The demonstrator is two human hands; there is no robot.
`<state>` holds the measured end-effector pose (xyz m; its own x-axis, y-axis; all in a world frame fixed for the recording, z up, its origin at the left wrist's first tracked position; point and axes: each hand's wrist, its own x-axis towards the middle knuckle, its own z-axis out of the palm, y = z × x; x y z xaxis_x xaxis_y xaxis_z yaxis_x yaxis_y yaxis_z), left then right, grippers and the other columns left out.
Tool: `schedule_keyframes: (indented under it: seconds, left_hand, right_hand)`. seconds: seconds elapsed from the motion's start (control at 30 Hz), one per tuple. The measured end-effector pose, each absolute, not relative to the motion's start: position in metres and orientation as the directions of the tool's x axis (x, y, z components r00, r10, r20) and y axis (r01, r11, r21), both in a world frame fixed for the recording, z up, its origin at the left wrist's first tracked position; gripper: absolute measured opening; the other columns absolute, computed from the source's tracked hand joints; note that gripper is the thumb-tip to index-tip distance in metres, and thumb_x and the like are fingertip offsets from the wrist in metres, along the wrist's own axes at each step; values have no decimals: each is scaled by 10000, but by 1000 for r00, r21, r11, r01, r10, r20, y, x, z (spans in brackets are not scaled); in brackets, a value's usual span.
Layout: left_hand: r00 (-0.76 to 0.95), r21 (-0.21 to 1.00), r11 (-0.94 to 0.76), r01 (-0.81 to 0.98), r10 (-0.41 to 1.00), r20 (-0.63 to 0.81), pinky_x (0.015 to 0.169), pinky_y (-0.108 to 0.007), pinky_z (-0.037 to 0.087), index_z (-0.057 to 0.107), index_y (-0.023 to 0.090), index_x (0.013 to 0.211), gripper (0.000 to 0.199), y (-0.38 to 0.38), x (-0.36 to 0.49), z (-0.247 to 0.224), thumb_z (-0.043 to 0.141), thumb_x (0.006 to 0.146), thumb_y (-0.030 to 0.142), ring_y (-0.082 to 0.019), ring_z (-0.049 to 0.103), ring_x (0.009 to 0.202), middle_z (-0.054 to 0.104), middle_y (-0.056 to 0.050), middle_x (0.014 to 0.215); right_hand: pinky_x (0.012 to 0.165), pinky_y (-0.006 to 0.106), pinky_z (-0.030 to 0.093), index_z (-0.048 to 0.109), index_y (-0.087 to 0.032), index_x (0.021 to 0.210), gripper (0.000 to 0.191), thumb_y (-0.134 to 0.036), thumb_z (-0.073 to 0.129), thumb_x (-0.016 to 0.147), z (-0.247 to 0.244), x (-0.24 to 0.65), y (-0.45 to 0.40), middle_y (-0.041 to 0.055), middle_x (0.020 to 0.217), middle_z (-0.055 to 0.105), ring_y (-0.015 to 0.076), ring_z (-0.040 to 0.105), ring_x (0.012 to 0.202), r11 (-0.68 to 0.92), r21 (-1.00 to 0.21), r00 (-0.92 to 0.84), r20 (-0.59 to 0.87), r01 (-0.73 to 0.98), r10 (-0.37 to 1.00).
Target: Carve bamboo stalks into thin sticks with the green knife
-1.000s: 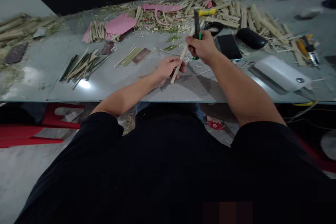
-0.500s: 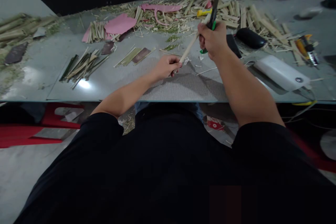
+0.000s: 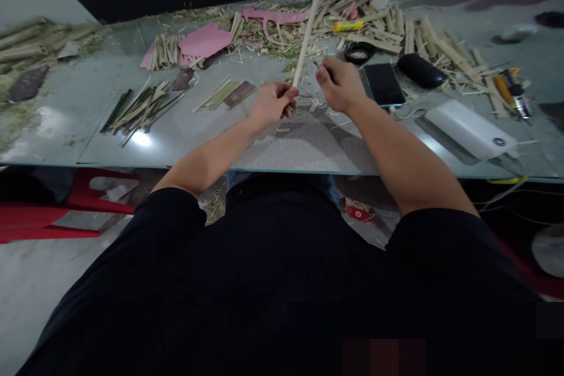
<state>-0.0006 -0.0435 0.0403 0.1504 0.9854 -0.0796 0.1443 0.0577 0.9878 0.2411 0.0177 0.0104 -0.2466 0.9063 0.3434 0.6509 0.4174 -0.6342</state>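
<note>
A long pale wooden strip (image 3: 305, 41) stands up and away from my left hand (image 3: 274, 104), whose fingers pinch its lower end. Just to the right, my right hand (image 3: 341, 83) is closed, with a small dark tip poking out near the thumb; the rest of what it holds is hidden by the fingers. The strip and my right hand are apart. Left of my hands, thin strips and a brown flat piece (image 3: 239, 94) lie on the grey table (image 3: 304, 150).
Behind lie wood scraps, pink paper (image 3: 205, 40), a yellow tube (image 3: 348, 26) and a black ring (image 3: 359, 53). On the right are a phone (image 3: 383, 84), a black case (image 3: 422, 70) and a white box (image 3: 471, 128). A bundle of sticks (image 3: 143, 107) sits left.
My right hand has come down and left, off the strip; the green-and-black tool seen in it earlier is now mostly out of sight. The strip has swung more upright in my left hand.
</note>
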Motion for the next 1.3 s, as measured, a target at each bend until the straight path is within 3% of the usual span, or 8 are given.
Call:
schedule_keyframes:
  seconds: [0.17, 0.33, 0.53, 0.7, 0.93, 1.03, 1.13, 1.3]
  left_hand:
    - [132, 995, 78, 63, 987, -86, 704, -233, 492, 729, 205, 1023, 362, -43, -2, 40, 626, 1364, 135, -79, 648, 640, 720, 37, 802]
    - [180, 990, 117, -82, 979, -101, 619, -174, 457, 680, 201, 952, 440, -39, -3, 36, 586, 1376, 133, -57, 582, 595, 652, 37, 773]
    - [248, 966, 188, -177, 958, -141, 565, -120, 374, 627, 199, 885, 502, -46, -3, 45, 557, 1376, 122, -48, 424, 565, 531, 51, 720]
    - [308, 941, 246, -233, 936, -169, 551, -176, 309, 605, 191, 863, 538, -50, -5, 49, 515, 1390, 139, -38, 316, 529, 487, 57, 710]
    - [384, 921, 295, -256, 905, -183, 552, -211, 303, 614, 204, 865, 545, -49, -6, 42, 513, 1397, 142, -40, 321, 536, 472, 51, 723]
    - [388, 928, 290, -233, 903, -184, 556, -222, 339, 621, 208, 886, 493, -47, -6, 39, 608, 1377, 171, -40, 347, 533, 506, 46, 741]
    - [392, 937, 290, -196, 899, -196, 581, -247, 392, 622, 220, 886, 476, -49, -5, 37, 657, 1359, 182, -52, 367, 536, 537, 43, 718]
    - [442, 924, 341, -172, 865, -237, 523, -224, 316, 649, 199, 826, 528, -57, -2, 40, 622, 1353, 177, -47, 365, 479, 555, 33, 675]
  right_hand:
    - [958, 581, 530, 771, -368, 1190, 803, -1036, 329, 1248, 9, 230, 10, 155, 1063, 858, 471, 783, 1140, 404, -422, -301, 292, 811, 908]
    - [954, 559, 504, 781, -313, 1274, 685, -855, 365, 1319, 3, 229, 11, 199, 1174, 892, 491, 815, 1188, 411, -227, -342, 288, 883, 895]
    - [980, 595, 544, 600, -351, 985, 719, -1036, 538, 1192, 9, 225, 2, 150, 936, 828, 489, 791, 1187, 405, -440, -242, 381, 801, 892]
    - [884, 604, 606, 610, -367, 976, 726, -1079, 729, 1057, 18, 226, 2, 154, 877, 792, 538, 824, 1234, 447, -556, -235, 411, 701, 881]
    - [952, 616, 598, 620, -368, 983, 615, -955, 733, 1129, 8, 248, 25, 190, 966, 807, 537, 774, 1282, 371, -537, -107, 458, 757, 882]
    - [995, 573, 503, 475, -358, 922, 647, -886, 746, 1179, 5, 256, 34, 143, 854, 707, 461, 720, 1180, 361, -471, -104, 487, 805, 867]
    - [996, 545, 408, 394, -384, 906, 685, -884, 729, 1233, 5, 261, 41, 93, 717, 548, 439, 644, 1180, 341, -515, -80, 463, 787, 883]
    - [989, 531, 338, 337, -411, 878, 750, -978, 659, 1248, 10, 279, 49, 73, 667, 412, 431, 572, 1168, 267, -536, 19, 470, 801, 883]
